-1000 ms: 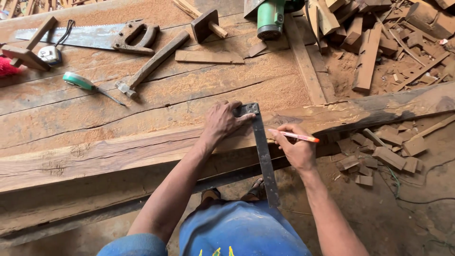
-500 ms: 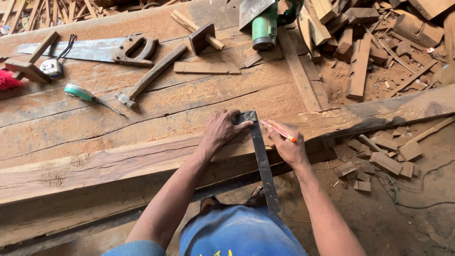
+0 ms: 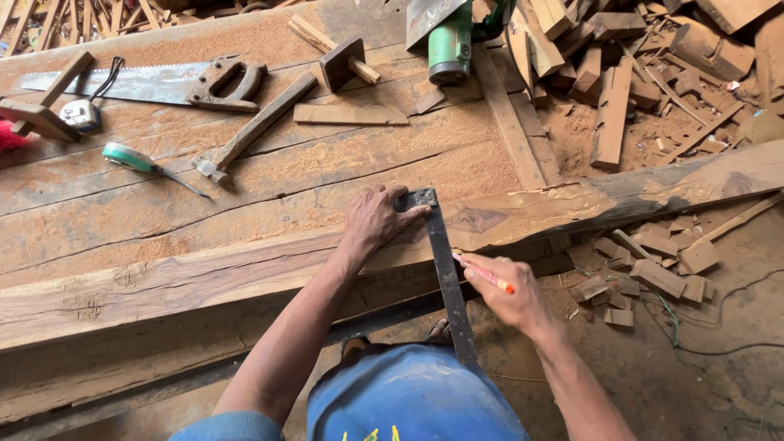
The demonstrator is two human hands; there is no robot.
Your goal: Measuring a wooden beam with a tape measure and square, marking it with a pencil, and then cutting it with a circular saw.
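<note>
Square: a dark metal square [image 3: 445,269] lies across the long wooden beam [image 3: 245,273], its head at the far edge and its blade running back toward the person's knees.
Left hand: the left hand [image 3: 371,220] is spread flat on the beam, fingertips pressing the head of the square down.
Right hand: the right hand [image 3: 510,294] is clenched around a red pencil [image 3: 486,273], whose tip meets the right edge of the blade (the exact contact point is too small to tell).
Beam: it spans the view from lower left to upper right, resting on the sawdust-covered plank platform [image 3: 245,163].
Behind the beam: a hammer [image 3: 253,131] lies just beside a green-handled screwdriver [image 3: 143,161]; farther back lie a handsaw [image 3: 147,82], a wooden mallet [image 3: 339,57] and a thin wood strip [image 3: 351,114].
Far edge: a green power tool [image 3: 449,37] lies on the boards.
Right side: offcut blocks [image 3: 645,273] lie scattered on the dirt near the right hand, with a larger scrap pile [image 3: 645,65] well beyond.
</note>
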